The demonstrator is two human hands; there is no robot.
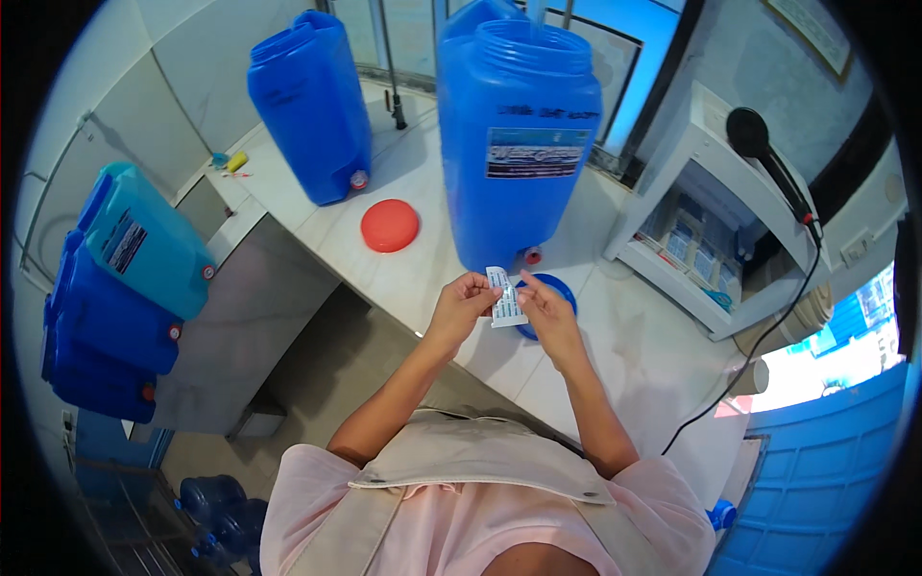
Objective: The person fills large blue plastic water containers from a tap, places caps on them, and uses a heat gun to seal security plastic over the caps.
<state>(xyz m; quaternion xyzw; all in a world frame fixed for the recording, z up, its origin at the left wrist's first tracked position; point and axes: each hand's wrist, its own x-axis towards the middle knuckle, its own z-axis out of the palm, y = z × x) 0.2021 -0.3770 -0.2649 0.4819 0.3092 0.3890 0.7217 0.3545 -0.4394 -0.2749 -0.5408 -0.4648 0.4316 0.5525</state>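
Observation:
A small white strip with rows of dark print (505, 309), perhaps a sticker or a sachet, is held up between my two hands over the counter. Its left edge is pinched between the thumb and fingers of my left hand (459, 305). My right hand (549, 319) grips the opposite edge, thumb and fingertips closed on it. Under my right hand lies a round blue lid (565, 288), partly covered. Just beyond stands a tall blue water container (509, 216), its wide mouth uncapped, with a label on its front and a small red-centred spout near its base.
A red lid (390, 226) lies left of the container. Another blue container (312, 115) stands farther left. A white cabinet (663, 245) holds packets at right, with a black handheld device (754, 134) and cord. Light-blue (158, 235) and dark-blue containers stand at far left.

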